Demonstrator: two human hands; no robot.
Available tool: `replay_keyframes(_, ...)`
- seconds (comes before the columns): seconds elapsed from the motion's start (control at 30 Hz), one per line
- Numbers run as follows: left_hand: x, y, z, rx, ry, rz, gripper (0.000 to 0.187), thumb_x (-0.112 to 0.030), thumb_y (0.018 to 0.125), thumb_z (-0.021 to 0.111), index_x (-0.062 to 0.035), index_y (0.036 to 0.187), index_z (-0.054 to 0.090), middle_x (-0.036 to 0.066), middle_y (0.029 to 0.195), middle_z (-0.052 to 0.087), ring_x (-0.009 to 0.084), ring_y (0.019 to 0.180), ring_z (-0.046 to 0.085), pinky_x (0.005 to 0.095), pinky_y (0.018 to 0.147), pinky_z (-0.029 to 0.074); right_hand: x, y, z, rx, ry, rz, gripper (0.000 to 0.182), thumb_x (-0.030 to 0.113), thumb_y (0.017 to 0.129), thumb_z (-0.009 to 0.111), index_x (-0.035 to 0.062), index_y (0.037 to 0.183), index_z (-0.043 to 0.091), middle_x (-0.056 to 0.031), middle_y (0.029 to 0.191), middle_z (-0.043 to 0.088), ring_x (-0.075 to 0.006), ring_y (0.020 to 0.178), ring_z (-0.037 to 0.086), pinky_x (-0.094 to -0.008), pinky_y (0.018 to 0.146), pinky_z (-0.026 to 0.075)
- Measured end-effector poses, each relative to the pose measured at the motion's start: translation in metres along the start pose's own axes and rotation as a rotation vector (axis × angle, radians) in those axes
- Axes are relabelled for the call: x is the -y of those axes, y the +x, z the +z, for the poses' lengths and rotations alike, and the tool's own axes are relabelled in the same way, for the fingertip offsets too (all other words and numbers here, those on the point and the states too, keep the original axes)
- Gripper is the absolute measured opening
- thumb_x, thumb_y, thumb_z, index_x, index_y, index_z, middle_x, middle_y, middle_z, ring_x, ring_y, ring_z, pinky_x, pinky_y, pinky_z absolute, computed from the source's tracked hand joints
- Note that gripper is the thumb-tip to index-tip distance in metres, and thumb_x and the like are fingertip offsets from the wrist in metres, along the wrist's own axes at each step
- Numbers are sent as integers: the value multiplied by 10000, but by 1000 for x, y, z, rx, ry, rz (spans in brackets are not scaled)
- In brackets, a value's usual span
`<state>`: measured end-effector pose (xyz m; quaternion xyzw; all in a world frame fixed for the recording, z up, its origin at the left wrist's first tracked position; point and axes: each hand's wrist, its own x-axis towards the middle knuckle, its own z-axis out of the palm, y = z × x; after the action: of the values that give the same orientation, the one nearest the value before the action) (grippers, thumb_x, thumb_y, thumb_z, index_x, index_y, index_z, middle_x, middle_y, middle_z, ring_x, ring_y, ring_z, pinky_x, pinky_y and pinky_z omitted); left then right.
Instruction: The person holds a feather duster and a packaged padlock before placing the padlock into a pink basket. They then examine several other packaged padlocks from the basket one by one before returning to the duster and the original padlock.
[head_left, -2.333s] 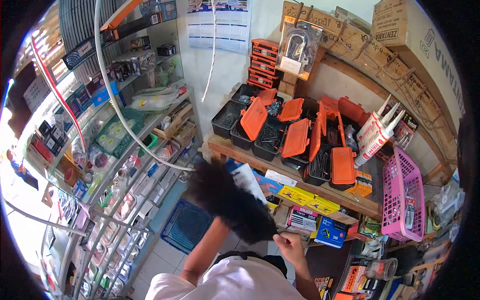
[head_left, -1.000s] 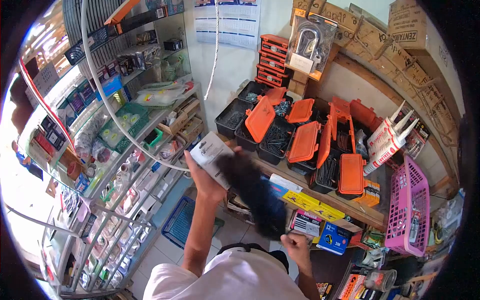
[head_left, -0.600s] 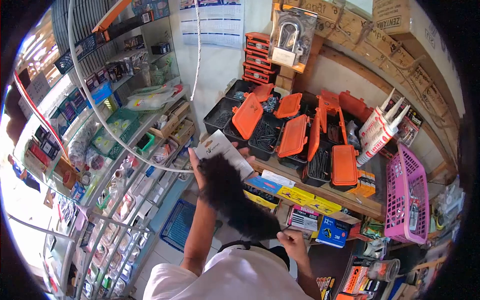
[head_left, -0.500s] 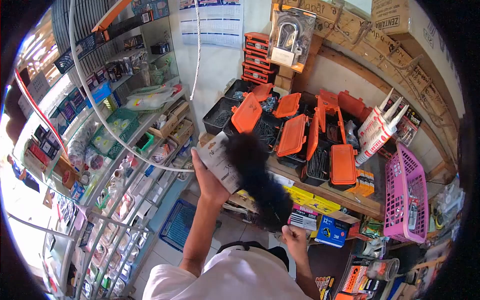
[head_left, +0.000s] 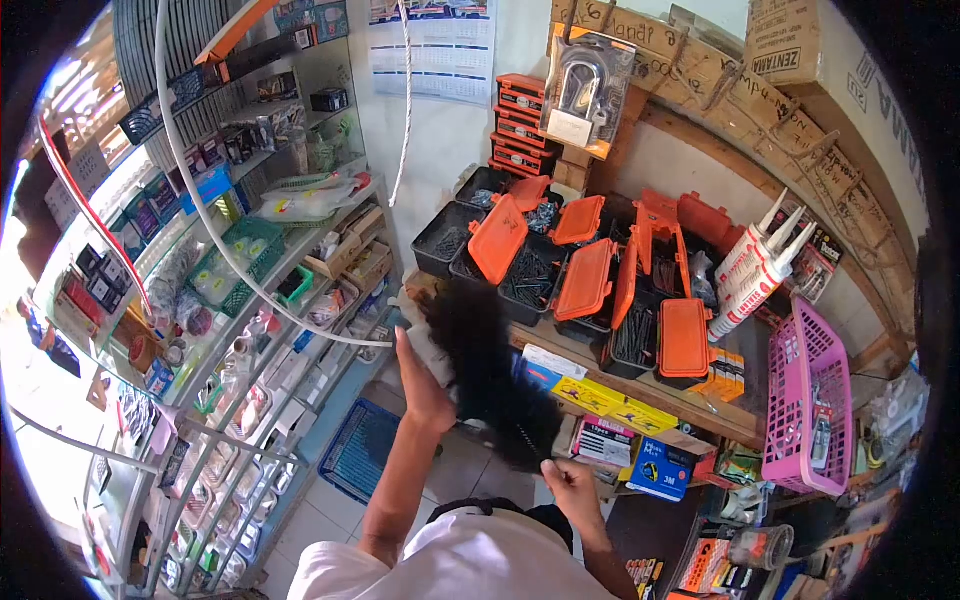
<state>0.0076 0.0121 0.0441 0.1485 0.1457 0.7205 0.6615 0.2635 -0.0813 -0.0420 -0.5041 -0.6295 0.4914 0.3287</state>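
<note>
My left hand (head_left: 426,388) holds up a pale grey, printed packet (head_left: 424,345), its thumb along the left edge. Much of the packet is hidden behind a fluffy black duster (head_left: 492,375). The duster lies slantwise across my view, its far end over the packet. My right hand (head_left: 573,490) is closed round the thin handle at the duster's near end. Beyond the duster stand black boxes with orange lids (head_left: 583,280), several of them open and filled with screws or nails.
A glass display shelf (head_left: 240,330) of small goods runs along the left. White sealant tubes (head_left: 750,275) and a pink basket (head_left: 808,400) stand on the right. A blue basket (head_left: 365,450) sits on the tiled floor. A white cable (head_left: 215,235) hangs at the left.
The duster and my right hand have moved left. The packet in my left hand has dropped slightly and is now more covered by the duster. The view has shifted a little.
</note>
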Motion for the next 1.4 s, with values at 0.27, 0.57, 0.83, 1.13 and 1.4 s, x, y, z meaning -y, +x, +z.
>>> replay_keyframes(0.27, -10, -34, -59, -157, -135, -11, 840, -786, 902, 322, -58, 1262, 537, 157, 1171, 595, 361, 969, 583, 625, 924, 469, 59, 16, -6, 174, 548, 206, 383, 369, 1032, 523, 64, 801, 536, 19, 620, 460, -47, 516, 406, -233, 478, 333)
replay_keyframes(0.57, 5, -90, -120, -231, -139, -213, 830, -865, 829, 331, -111, 1070, 581, 149, 927, 600, 339, 854, 598, 670, 786, 502, 144, 133, 8, -42, 665, -45, 511, 157, 979, 591, 15, 1399, 337, -33, 901, 507, -106, 678, 517, -256, 594, 443)
replay_keyframes(0.83, 17, -101, -139, -262, -105, -193, 689, -748, 930, 325, -117, 1042, 576, 96, 938, 610, 308, 815, 601, 667, 773, 505, 141, 194, 18, -359, -461, -317, 710, -16, 779, 589, -93, 1428, 312, -289, 1198, 469, -442, 1021, 600, -449, 834, 535)
replay_keyframes(1.13, 16, -103, -131, -314, -28, -203, 633, -720, 952, 328, -137, 1045, 558, 72, 874, 586, 265, 756, 572, 651, 831, 472, 143, 183, 38, -448, -858, -334, 767, 50, 759, 678, -96, 1432, 340, -356, 1261, 442, -434, 817, 672, -441, 619, 585)
replay_keyframes(1.4, 14, -103, -125, -427, 39, -237, 615, -743, 927, 366, -161, 999, 551, 79, 835, 602, 259, 736, 594, 608, 696, 512, 143, 173, 30, -442, -824, -345, 855, 78, 789, 665, -24, 1512, 220, -432, 1433, 287, -486, 875, 678, -501, 724, 579)
